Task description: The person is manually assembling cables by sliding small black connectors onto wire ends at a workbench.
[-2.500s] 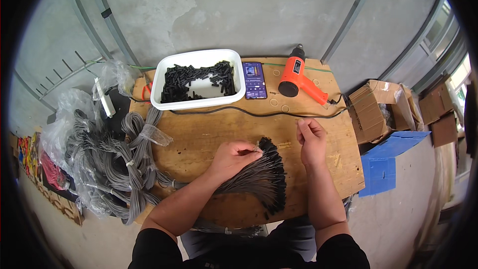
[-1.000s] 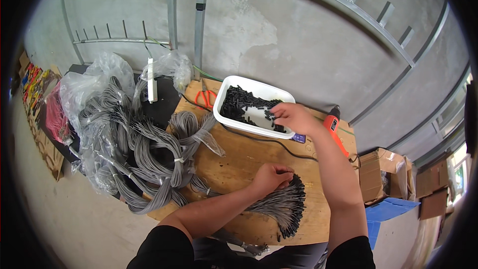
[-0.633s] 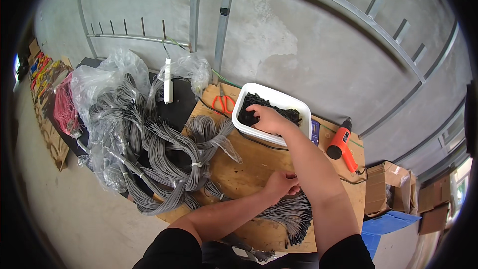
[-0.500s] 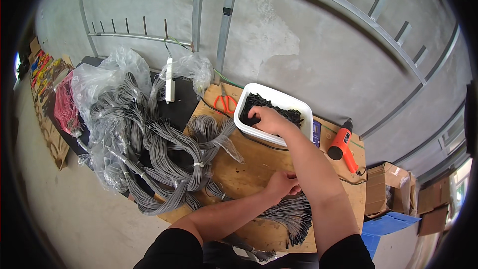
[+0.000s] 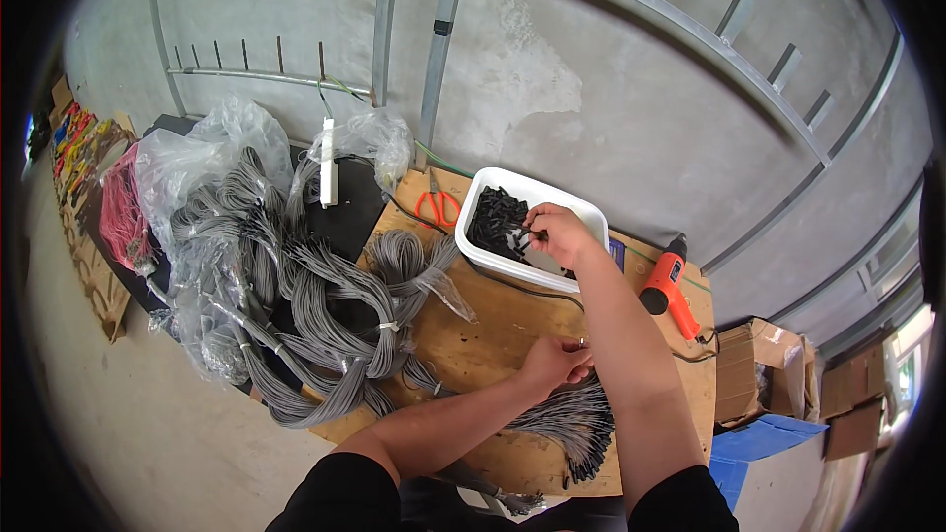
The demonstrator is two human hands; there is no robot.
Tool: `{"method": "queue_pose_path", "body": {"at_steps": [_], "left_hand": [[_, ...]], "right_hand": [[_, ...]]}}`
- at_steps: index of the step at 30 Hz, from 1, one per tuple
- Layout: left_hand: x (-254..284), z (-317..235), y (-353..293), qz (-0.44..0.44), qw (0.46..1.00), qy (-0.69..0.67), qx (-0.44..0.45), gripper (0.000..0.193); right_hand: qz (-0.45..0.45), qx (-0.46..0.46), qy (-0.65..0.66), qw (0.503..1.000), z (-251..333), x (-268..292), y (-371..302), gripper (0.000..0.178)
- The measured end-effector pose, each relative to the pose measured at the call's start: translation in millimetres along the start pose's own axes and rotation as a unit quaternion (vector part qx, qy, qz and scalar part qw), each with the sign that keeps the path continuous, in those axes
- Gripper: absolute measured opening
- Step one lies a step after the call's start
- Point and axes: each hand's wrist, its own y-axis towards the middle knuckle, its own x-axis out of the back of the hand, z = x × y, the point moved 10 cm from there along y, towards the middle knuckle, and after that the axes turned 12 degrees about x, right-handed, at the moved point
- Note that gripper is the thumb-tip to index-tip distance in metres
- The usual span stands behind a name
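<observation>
My right hand (image 5: 558, 236) is inside a white plastic tub (image 5: 597, 227), over a heap of short black tube pieces (image 5: 493, 222). Its fingertips are pinched on one or more of the black pieces. Lower down, my left hand (image 5: 554, 365) is closed, thumb against fingers, with a small pale tip showing at its fingertips. What that tip belongs to is too small to make out, and my right forearm partly covers the spot. Just below the left hand, a bundle of grey cables (image 5: 564, 421) with dark ends fans out on the wooden table (image 5: 493, 320).
Orange-handled scissors (image 5: 437, 207) lie left of the tub, an orange heat gun (image 5: 667, 281) right of it. Coiled grey cables (image 5: 335, 291) and clear plastic bags (image 5: 212, 153) fill the left side, near a white power strip (image 5: 328, 163). Cardboard boxes (image 5: 759, 365) stand at right.
My right hand has shifted right within the tub, lifting slightly off the heap, with black pieces now at its fingertips. The heap lies more toward the tub's left. My left hand has barely moved.
</observation>
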Motion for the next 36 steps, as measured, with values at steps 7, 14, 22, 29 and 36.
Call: {"method": "queue_pose_path", "body": {"at_steps": [7, 14, 22, 29, 36], "left_hand": [[-1.5, -3.9, -1.3, -0.006, 1.0, 0.001, -0.005, 0.018], [-1.1, -3.5, 0.2, 0.002, 1.0, 0.007, -0.015, 0.016], [-2.0, -3.2, -3.1, 0.0, 1.0, 0.012, -0.013, 0.014], [-8.6, -3.3, -3.1, 0.005, 1.0, 0.013, -0.011, 0.014], [-9.6, -6.0, -3.1, 0.013, 0.998, 0.035, -0.043, 0.016]], "right_hand": [[-0.073, -0.001, 0.135, 0.988, -3.5, 13.5, 1.8, 0.013], [-0.148, 0.068, 0.097, 0.982, 6.8, 24.6, -4.0, 0.016], [-0.169, 0.101, 0.061, 0.978, 16.7, 34.2, -11.2, 0.015], [-0.124, 0.062, 0.371, 0.918, 28.7, 67.1, -33.4, 0.01], [-0.088, 0.056, 0.314, 0.944, 22.5, 93.6, -166.3, 0.015]]}}
